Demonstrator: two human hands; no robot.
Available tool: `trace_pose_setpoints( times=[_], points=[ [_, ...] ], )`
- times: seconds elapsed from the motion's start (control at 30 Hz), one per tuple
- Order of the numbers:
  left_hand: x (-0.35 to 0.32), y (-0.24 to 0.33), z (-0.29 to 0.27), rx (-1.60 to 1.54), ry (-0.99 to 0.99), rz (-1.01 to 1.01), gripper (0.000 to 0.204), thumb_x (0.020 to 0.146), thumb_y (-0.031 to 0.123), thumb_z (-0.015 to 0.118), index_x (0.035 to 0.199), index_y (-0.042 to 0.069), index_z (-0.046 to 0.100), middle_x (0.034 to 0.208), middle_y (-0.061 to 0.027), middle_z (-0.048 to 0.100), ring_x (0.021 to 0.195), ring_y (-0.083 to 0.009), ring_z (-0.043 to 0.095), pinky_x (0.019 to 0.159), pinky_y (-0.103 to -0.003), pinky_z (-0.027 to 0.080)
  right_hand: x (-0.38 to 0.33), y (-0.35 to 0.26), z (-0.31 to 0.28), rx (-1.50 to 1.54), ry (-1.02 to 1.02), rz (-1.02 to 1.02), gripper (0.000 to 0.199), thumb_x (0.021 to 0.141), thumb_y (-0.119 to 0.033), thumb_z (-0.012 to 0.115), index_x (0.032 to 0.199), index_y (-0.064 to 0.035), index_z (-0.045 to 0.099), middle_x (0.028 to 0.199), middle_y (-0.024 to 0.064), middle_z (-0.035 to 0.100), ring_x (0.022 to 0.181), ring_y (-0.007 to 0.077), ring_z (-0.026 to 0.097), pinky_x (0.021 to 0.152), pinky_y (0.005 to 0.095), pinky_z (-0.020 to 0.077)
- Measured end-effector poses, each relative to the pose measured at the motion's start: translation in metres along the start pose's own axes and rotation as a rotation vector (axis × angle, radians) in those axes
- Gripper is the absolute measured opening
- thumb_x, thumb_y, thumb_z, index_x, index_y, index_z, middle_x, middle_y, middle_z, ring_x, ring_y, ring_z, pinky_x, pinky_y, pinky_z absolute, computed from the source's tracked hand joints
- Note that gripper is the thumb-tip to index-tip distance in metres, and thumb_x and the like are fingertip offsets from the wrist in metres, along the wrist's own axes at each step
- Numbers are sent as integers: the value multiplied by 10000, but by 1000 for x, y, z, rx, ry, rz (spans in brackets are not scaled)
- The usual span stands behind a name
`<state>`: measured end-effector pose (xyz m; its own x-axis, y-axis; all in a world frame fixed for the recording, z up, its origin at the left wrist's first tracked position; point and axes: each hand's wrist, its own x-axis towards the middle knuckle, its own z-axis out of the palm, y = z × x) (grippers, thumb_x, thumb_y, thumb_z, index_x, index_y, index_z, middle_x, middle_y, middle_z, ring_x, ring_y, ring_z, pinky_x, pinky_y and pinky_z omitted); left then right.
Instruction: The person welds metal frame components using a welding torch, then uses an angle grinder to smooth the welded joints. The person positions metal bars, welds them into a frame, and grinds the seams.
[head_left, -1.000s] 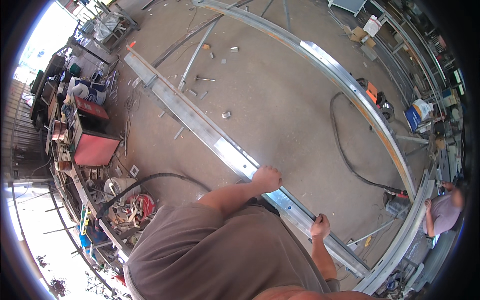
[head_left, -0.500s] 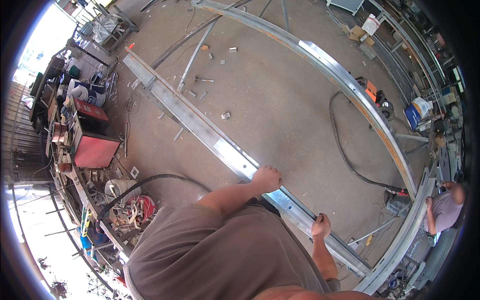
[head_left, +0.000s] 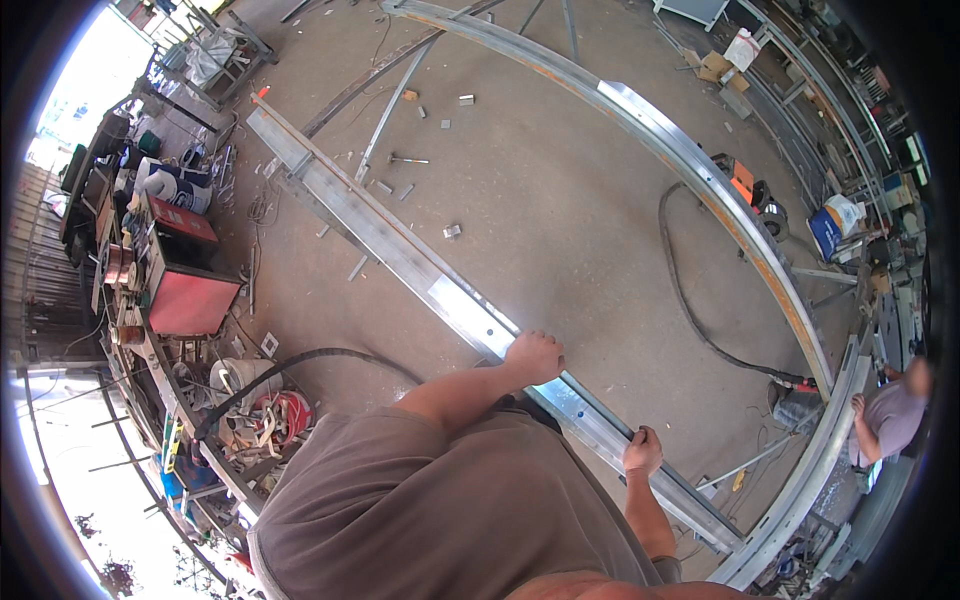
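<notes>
A long steel beam (head_left: 375, 228) runs diagonally in front of me from far left to near right. On it lies a shiny metal strip (head_left: 462, 308) with small round holes. My left hand (head_left: 534, 358) is closed over the far edge of this strip, near the middle of the beam. Further right, my right hand (head_left: 643, 452) is closed on the same edge, with fingers and thumb curled round it. Which layer of metal each hand grips is partly hidden by the fingers.
A second long beam (head_left: 560, 68) curves across the far side, with another shiny strip (head_left: 650, 118) on it. A dark hose (head_left: 672, 262) and a hammer (head_left: 408, 160) lie on the floor. A red cabinet (head_left: 195, 300) stands left. At far right is another person (head_left: 890, 418).
My hands and the beam hold their places. The other person at far right has shifted slightly.
</notes>
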<state>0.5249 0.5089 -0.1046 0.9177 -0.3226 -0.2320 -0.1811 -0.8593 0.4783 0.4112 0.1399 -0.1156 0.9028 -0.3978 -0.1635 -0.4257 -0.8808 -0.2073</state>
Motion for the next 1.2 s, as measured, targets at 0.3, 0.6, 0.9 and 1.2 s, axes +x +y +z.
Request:
trace_pose_setpoints(
  times=[0.3, 0.6, 0.9, 1.2],
  points=[
    [-1, 0, 1, -11, 13, -3, 348, 918, 315, 559, 916, 48, 782, 997, -157, 766, 992, -345, 708, 897, -474, 547, -1, 0, 0, 10, -10, 19, 293, 958, -321, 581, 1074, -162, 799, 1036, 146, 783, 936, 405, 746, 806, 536, 588],
    [1, 0, 2, -8, -9, -6, 359, 926, 321, 552, 941, 43, 778, 1014, -162, 767, 1002, -348, 710, 908, -475, 548, 0, 0, 0, -3, -5, 6, 290, 962, -317, 580, 1077, -160, 796, 1026, 149, 783, 932, 406, 746, 800, 534, 588],
    [0, 0, 2, -2, -5, -2, 344, 927, 325, 561, 937, 60, 780, 1007, -153, 767, 1003, -342, 711, 905, -473, 550, 0, 3, 3, 18, 11, -5, 283, 959, -318, 590, 1069, -158, 795, 1002, 146, 783, 913, 401, 748, 784, 534, 587],
    [0, 0, 1, -4, 3, 5, 346, 932, 325, 560, 942, 57, 779, 1004, -152, 765, 1008, -338, 708, 905, -472, 548, 0, 2, 2, 17, 2, 13, 283, 955, -320, 591, 1079, -170, 796, 1026, 138, 786, 937, 397, 747, 806, 533, 586]
  ],
)
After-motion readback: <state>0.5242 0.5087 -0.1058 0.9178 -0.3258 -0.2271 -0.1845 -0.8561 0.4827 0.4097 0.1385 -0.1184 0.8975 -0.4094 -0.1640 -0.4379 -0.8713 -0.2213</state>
